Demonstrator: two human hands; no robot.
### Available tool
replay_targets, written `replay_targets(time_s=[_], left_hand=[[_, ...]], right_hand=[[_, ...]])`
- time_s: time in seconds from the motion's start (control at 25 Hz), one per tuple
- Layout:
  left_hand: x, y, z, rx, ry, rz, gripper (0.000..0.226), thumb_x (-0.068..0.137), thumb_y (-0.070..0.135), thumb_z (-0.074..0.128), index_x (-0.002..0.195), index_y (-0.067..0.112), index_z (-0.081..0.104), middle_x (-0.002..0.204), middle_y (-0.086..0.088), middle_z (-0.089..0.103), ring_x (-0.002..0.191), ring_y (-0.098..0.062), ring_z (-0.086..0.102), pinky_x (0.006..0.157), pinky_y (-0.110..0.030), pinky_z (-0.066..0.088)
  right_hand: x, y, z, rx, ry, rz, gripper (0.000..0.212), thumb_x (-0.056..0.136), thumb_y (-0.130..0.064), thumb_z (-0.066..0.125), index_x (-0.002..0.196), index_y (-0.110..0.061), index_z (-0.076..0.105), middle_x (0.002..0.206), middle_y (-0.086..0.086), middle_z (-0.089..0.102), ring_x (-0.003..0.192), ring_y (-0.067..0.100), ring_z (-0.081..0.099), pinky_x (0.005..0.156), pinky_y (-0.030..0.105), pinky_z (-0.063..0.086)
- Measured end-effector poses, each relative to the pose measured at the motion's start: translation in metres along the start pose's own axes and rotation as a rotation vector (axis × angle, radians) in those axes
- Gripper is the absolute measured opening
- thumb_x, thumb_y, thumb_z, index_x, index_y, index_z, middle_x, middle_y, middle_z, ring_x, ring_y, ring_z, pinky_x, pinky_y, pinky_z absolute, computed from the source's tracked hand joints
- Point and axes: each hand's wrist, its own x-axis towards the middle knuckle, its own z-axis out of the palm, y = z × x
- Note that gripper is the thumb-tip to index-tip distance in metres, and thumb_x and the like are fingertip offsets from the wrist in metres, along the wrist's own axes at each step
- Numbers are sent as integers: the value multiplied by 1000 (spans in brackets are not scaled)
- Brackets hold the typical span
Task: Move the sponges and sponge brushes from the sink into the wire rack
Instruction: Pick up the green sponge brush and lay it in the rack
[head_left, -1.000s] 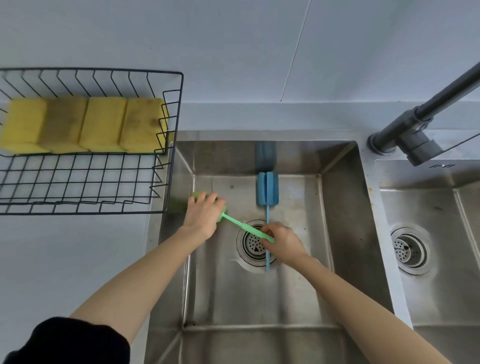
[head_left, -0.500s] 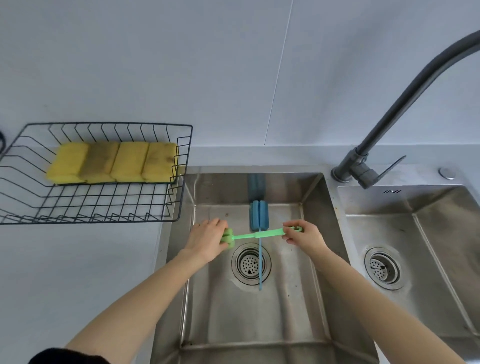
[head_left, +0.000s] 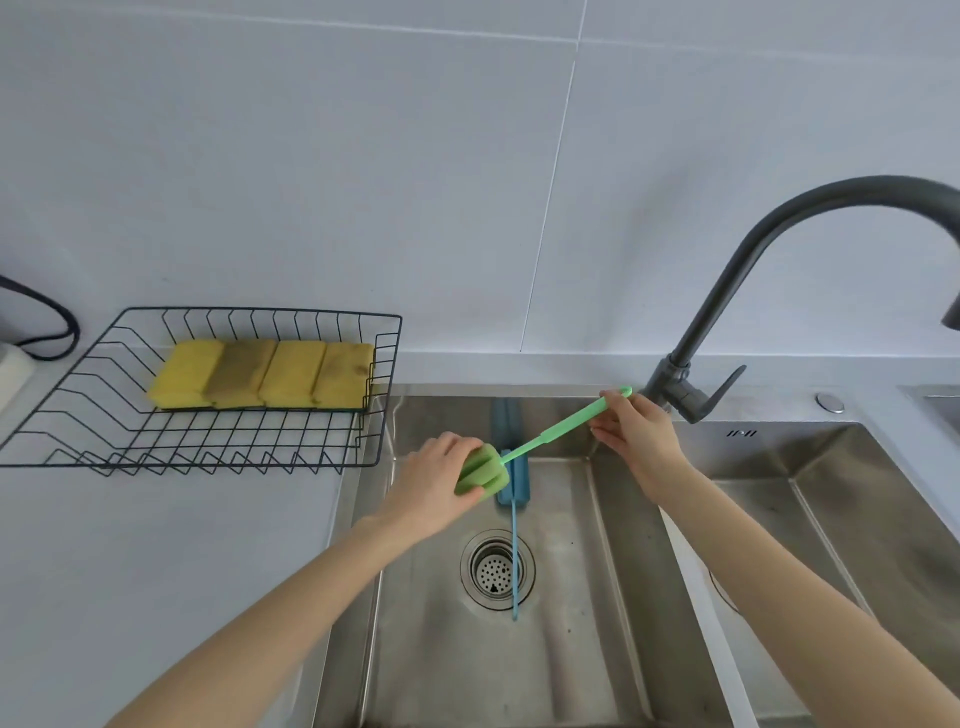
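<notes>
Wire rack (head_left: 382, 415) holds four sponges (head_left: 262, 374); sink (head_left: 561, 649) holds blue brush (head_left: 514, 530).

Only one view is given, taken from a camera worn on the head. The sink (head_left: 550, 649) is looked down on from above and in front, and it is close, low in the middle of the picture. The wall (head_left: 363, 156) behind the sink is faced, and it fills the top half. The rack (head_left: 218, 436) is seen left of the sink, the tap (head_left: 727, 312) right of it. Both arms are seen reaching in from the bottom edge, over the sink.
</notes>
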Motion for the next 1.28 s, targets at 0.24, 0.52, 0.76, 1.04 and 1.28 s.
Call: replay_targets(time_s=[0.24, 0.52, 0.76, 1.04, 1.28], left_hand=[[-8, -5, -37, 1, 179, 30, 57, 85, 28, 59, 135, 15, 36, 135, -5, 45, 122, -20, 43, 104, -33, 35], [-15, -44, -78, -13, 304, -83, 48, 84, 20, 60, 130, 15, 46, 130, -9, 48, 119, -28, 46, 99, -40, 38], [-15, -97, -93, 34, 262, -266, 50, 84, 23, 61, 131, 17, 45, 128, -11, 49, 119, -27, 46, 102, -40, 39], [3, -142, -83, 34, 152, -397, 49, 83, 21, 62, 128, 11, 46, 127, -12, 51, 117, -27, 48, 96, -39, 44], [17, -161, -65, 10, 116, -465, 45, 82, 19, 64, 123, 9, 47, 123, -14, 52, 112, -29, 52, 92, -41, 48]], right_hand=[[-14, -38, 24, 64, -27, -98, 15, 96, -17, 47, 103, -6, 54, 78, 1, 55, 71, 12, 59, 68, 19, 53], [-14, -47, 71, 86, -109, -107, 7, 96, -12, 45, 93, -9, 51, 78, 5, 58, 70, 16, 63, 56, 12, 56], [-4, -38, 126, -37, -242, -86, 6, 94, -8, 47, 94, -12, 52, 81, 3, 62, 71, 15, 67, 63, 16, 57], [29, -9, 167, -181, -262, -52, 9, 95, -10, 48, 90, -16, 52, 81, -1, 63, 68, 8, 66, 64, 15, 55], [45, 9, 178, -253, -249, -27, 5, 94, -9, 49, 97, -13, 52, 82, -1, 63, 65, 6, 65, 62, 14, 54]])
